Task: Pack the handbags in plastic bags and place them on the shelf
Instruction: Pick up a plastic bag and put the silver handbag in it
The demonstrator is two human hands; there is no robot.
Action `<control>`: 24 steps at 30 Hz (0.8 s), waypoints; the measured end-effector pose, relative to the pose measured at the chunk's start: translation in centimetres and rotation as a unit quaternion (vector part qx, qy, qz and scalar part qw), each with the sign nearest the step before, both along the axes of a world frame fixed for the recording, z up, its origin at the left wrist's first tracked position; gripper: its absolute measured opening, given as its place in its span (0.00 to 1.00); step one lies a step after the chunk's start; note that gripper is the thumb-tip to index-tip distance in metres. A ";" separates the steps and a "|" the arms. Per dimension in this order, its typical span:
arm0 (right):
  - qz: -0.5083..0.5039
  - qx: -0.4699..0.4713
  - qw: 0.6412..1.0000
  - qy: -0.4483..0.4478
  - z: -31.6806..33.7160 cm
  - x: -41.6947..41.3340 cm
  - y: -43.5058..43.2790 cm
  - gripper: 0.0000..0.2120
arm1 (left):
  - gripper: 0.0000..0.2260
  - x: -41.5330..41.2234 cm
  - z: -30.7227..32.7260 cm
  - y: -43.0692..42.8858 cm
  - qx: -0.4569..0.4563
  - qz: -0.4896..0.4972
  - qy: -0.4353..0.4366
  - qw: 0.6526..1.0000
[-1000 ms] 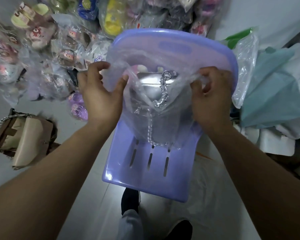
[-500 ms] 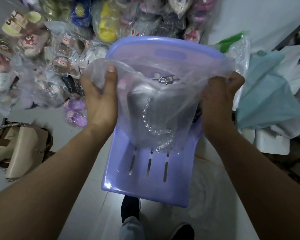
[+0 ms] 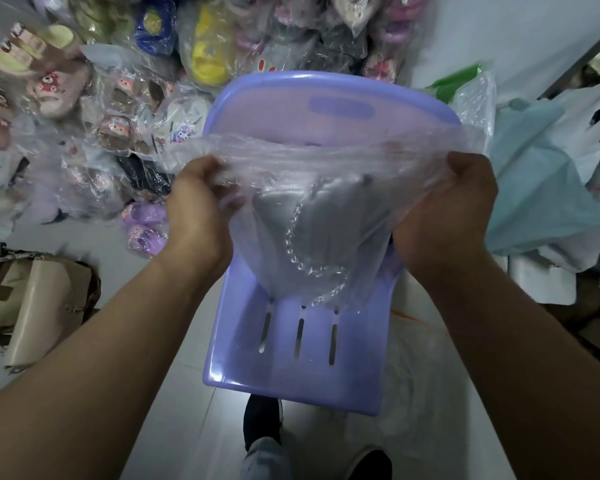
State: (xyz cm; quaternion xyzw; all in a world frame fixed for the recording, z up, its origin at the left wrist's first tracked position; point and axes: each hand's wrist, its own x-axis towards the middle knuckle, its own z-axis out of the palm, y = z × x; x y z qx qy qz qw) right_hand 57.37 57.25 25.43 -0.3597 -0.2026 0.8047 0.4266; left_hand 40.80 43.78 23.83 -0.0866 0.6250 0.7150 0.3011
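A silver handbag [image 3: 340, 216] with a metal chain strap [image 3: 302, 261] sits inside a clear plastic bag [image 3: 312, 161], held above a purple plastic chair [image 3: 291, 368]. My left hand [image 3: 196, 206] grips the bag's left top edge. My right hand [image 3: 444, 209] grips its right top edge. The bag's mouth is stretched wide between both hands, and the handbag hangs low in it, blurred by the film.
A beige handbag [image 3: 39, 306] with a chain lies on the floor at left. Bagged slippers and toys [image 3: 118, 98] pile up behind the chair. Teal and white bags [image 3: 548, 188] heap at right. My shoes [image 3: 264, 424] stand below the chair's front edge.
Both hands have moved apart and pulled the bag's mouth wider and flatter. The handbag has sunk deeper into the bag.
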 end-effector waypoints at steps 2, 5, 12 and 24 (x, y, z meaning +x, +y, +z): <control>0.006 -0.012 0.999 0.043 0.3 -0.2 -0.3 0.16 | 0.09 -0.2 -0.1 -0.2 -0.025 0.001 0.049 0.998; 0.016 -0.009 0.996 0.092 0.4 -0.3 -0.7 0.18 | 0.09 -0.2 0.2 -0.2 -0.035 -0.038 0.079 0.995; 0.104 0.042 0.994 0.000 0.5 -1.0 -0.8 0.34 | 0.18 1.8 0.9 0.9 0.128 -0.048 -0.049 0.989; 0.100 0.235 0.931 -0.261 -1.2 -3.9 -1.6 0.11 | 0.18 1.2 -0.5 0.7 -0.150 -0.182 0.222 0.946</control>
